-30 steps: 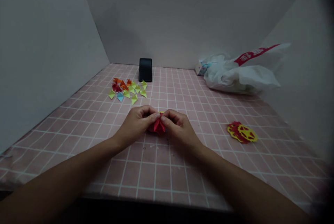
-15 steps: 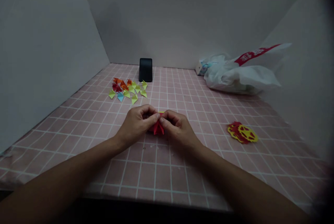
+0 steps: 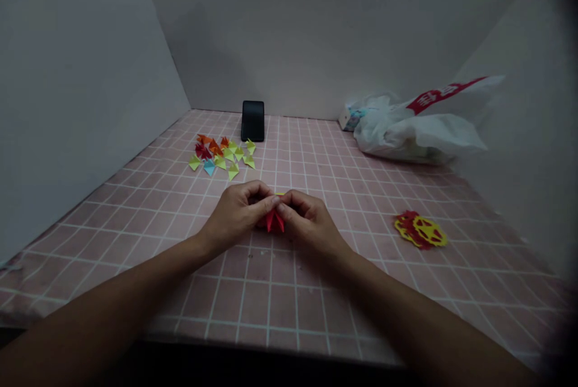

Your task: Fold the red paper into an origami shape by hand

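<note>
A small piece of folded red paper point(image 3: 275, 222) is pinched between my two hands over the middle of the table. My left hand point(image 3: 241, 206) grips it from the left, with the thumb on top. From the right, my right hand point(image 3: 309, 215) holds it between thumb and curled fingers. The two thumb tips nearly meet at its upper part, so much of the paper is hidden. Two points of it stick out below the thumbs, toward me. A sliver of yellow shows just behind the fingertips; what it belongs to I cannot make out.
Several small folded paper pieces point(image 3: 219, 162) in yellow, orange, red and blue lie at the back left. Behind them a black phone point(image 3: 253, 121) leans upright. Red and yellow cut-out paper shapes point(image 3: 430, 231) lie at right. A white plastic bag point(image 3: 406, 134) and a box point(image 3: 347, 119) stand at the back right.
Both hands keep their pinch on the red paper in almost the same place. The whole view has shifted very slightly.
</note>
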Demonstrator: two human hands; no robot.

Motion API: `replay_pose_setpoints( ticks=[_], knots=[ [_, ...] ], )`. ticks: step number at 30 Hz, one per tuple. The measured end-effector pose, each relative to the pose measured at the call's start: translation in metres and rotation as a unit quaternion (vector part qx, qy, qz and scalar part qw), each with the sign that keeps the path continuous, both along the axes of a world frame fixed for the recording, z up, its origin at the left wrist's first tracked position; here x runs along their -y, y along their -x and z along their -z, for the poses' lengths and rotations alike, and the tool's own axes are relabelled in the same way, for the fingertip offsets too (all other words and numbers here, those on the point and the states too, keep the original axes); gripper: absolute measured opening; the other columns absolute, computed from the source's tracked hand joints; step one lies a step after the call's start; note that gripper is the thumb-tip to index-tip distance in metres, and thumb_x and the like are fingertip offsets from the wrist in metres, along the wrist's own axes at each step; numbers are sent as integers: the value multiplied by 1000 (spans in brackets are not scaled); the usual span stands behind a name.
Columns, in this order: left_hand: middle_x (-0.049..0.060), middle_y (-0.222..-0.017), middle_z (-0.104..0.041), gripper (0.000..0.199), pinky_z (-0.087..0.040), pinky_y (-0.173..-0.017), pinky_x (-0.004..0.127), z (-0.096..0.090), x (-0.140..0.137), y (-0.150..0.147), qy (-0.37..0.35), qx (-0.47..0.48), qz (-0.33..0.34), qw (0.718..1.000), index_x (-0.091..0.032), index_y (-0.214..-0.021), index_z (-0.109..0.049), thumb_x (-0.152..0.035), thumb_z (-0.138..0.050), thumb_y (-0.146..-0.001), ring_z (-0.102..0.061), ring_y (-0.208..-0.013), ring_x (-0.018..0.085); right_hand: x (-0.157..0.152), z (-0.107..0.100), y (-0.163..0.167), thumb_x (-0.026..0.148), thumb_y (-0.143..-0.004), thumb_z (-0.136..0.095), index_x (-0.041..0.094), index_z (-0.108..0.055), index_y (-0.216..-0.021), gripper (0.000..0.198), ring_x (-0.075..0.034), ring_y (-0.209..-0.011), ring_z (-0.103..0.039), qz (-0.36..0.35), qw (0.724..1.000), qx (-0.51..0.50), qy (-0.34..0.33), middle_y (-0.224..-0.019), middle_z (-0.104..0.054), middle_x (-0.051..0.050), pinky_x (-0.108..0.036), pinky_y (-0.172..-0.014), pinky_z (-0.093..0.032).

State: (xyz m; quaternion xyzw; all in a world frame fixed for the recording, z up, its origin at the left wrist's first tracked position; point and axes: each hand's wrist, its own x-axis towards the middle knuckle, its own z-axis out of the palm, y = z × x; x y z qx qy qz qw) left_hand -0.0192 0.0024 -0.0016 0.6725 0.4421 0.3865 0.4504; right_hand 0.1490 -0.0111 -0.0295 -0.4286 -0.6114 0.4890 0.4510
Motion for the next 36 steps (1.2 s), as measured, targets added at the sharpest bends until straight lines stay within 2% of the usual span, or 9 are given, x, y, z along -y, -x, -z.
replay_pose_setpoints(
  ticks=[3,6,10,14,18,23,28,32,36],
  knots=[
    [0,-68,-63,17,-44,-57,23,2,0,1,-36,-24,-17,999,-17,-75,-65,-30,-64,-86,-56,-61,12,-1,0,0,35,-89,-61,21,-60,-74,21,-16,-71,-51,-3,1000,3,-17,-75,-58,-1,-29,-66,-41],
    [1,-72,-64,15,-45,-60,24,4,0,1,-92,-30,-69,993,-18,-77,-64,-29,-64,-87,-58,-65,14,-2,0,0,36,-89,-61,21,-59,-78,19,-16,-73,-51,12,999,-16,-31,-76,-57,0,-30,-68,-41],
    [0,-74,-63,14,-46,-63,24,7,1,0,-148,-33,-115,982,-19,-80,-62,-28,-63,-89,-59,-66,13,-1,-1,0,40,-90,-61,21,-55,-76,24,-15,-70,-48,34,999,-28,-27,-74,-52,1,-29,-64,-38],
    [-1,-75,-63,13,-48,-62,24,7,4,-3,-137,-26,-133,981,-19,-82,-59,-28,-64,-89,-61,-65,13,0,-2,-2,49,-93,-57,21,-53,-73,35,-16,-69,-46,34,999,-8,-42,-72,-50,1,-30,-64,-36],
    [0,-76,-63,13,-49,-63,25,6,7,-3,-140,-30,-155,978,-19,-81,-57,-27,-64,-89,-63,-67,13,1,-1,-2,50,-92,-62,22,-57,-84,29,-18,-77,-54,57,996,-21,-69,-81,-55,-1,-32,-71,-43],
    [0,-78,-63,13,-50,-64,25,9,4,-1,-148,-3,-174,974,-20,-83,-56,-27,-63,-91,-63,-68,13,1,0,-3,43,-85,-74,25,-58,-102,30,-23,-99,-59,106,978,5,-179,-104,-60,-6,-39,-90,-47],
    [-2,-76,-61,12,-51,-62,24,14,2,-1,-147,45,-165,974,-20,-83,-56,-26,-63,-90,-62,-66,12,0,-1,-2,28,-84,-75,26,-57,-104,27,-24,-100,-59,81,955,73,-274,-104,-61,-5,-41,-88,-49],
    [-1,-77,-61,13,-52,-61,24,15,3,-3,-129,56,-156,978,-19,-83,-56,-26,-66,-87,-62,-65,12,-2,2,-2,22,-89,-67,25,-58,-101,15,-23,-97,-60,89,954,89,-273,-100,-62,-5,-41,-86,-50],
    [-2,-83,-60,16,-54,-64,24,15,4,-5,-93,100,-130,982,-20,-89,-54,-24,-68,-84,-64,-69,12,-4,7,-3,22,-89,-67,24,-57,-107,20,-23,-97,-61,140,958,75,-239,-104,-61,-7,-41,-86,-50]
  ],
)
